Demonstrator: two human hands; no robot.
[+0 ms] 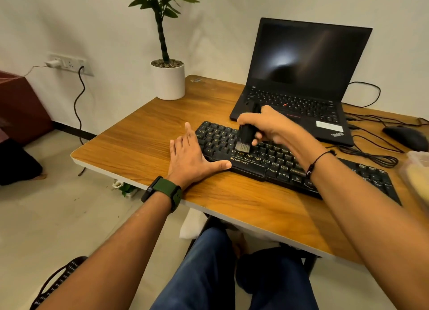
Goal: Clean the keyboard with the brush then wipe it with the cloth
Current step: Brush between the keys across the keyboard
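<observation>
Nearest me, my left hand point(193, 156) lay flat, fingers spread, bracing the keyboard point(278, 157) mid-tabletop. My right hand point(267, 126) gripped the brush point(246, 135), bristles touching the left keys. Pressing hard could pop keycaps or shove it toward the laptop point(299, 82).

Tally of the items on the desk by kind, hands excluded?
Keyboard: 1
Brush: 1, held in the right hand
Laptop: 1
Mouse: 1
Potted plant: 1
Clear container at the right edge: 1
Total: 6
No cloth is clearly visible.
</observation>
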